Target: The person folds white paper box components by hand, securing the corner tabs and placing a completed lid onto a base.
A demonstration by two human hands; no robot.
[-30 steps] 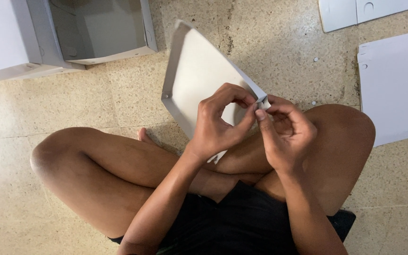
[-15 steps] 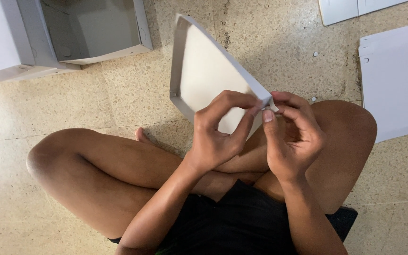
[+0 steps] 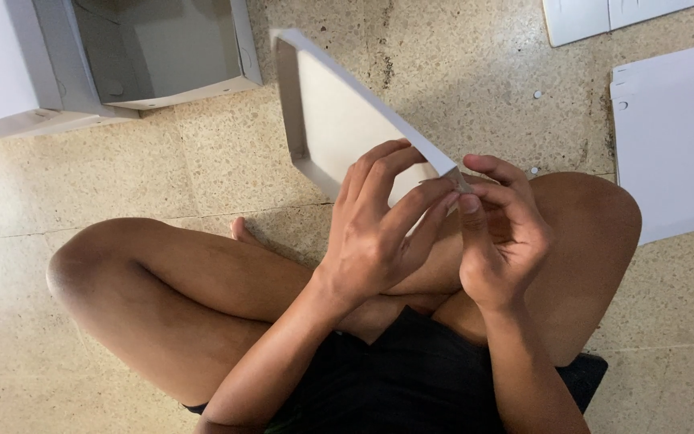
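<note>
White panel [image 3: 339,120] corner pinched btwn left hand [image 3: 379,233] & right hand [image 3: 500,233] fingers [image 3: 435,197], curled tight.

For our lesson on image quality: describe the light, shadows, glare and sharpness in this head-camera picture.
Head view: soft, even indoor light; faint shadow on the speckled floor beneath the legs; mild glare at the left edge; both hands, left hand and right hand, and the white panel look sharp, without motion blur.
</note>
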